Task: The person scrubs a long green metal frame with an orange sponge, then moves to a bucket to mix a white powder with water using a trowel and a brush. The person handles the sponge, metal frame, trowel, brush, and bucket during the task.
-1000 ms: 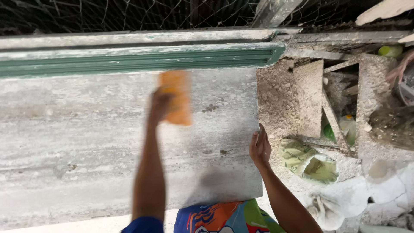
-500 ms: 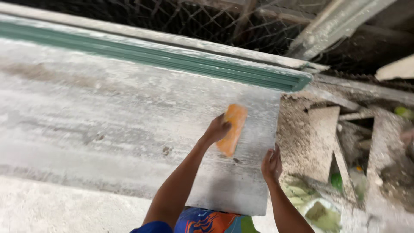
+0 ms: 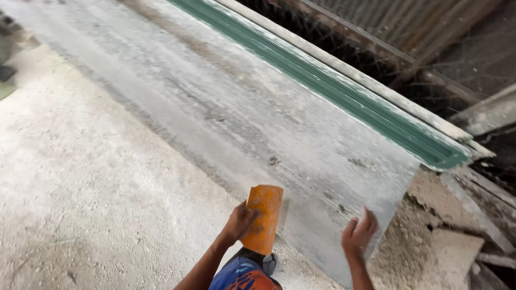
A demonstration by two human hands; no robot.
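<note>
At the bottom edge a bit of blue and orange clothing [image 3: 244,274] shows between the two forearms. The left hand [image 3: 240,221] grips an orange pad [image 3: 262,217] by its left edge, fingers curled around it and thumb on its face; the pad stands roughly upright, bent a little, with its lower end near the clothing and its upper end against the foot of the grey panel [image 3: 258,123]. The right hand [image 3: 359,234] is empty, fingers spread fairly wide and pointing up, its palm laid on or just off the panel's lower right corner; I cannot tell whether it truly touches. The two hands are well apart, the pad between them and nearer the left.

The panel is a long, dusty grey sheet, streaked white, leaning away and running off to the upper left. Left of it lies the rough concrete floor [image 3: 91,182]. Right of the right hand are broken slabs of rubble [image 3: 446,241]. Along the panel's far edge runs a green strip [image 3: 344,96] with a pale rail just beyond it. Furthest off, wire mesh [image 3: 344,48] and dark boards stand behind.
</note>
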